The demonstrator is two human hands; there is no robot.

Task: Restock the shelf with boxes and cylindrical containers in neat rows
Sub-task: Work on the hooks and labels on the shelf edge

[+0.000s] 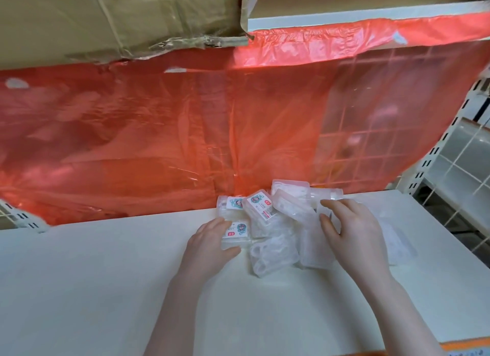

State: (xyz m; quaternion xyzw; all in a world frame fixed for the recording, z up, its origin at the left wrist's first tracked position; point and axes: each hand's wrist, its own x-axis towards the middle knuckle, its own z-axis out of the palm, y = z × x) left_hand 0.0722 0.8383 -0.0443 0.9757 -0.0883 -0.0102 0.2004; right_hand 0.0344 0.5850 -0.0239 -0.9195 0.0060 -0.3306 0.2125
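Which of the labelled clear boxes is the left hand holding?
The nearest labelled box, under the left hand; the other two labelled boxes lie farther back, untouched.

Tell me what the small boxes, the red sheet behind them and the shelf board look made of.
Small boxes: clear, glossy plastic, since white contents show through.
Red sheet: thin translucent plastic film; it wrinkles and the wire grid shows through it.
Shelf board: smooth, matte white surface, possibly painted metal or laminate; cannot tell which.

Clear plastic boxes [267, 223], some labelled, lie jumbled on the white shelf [106, 276].
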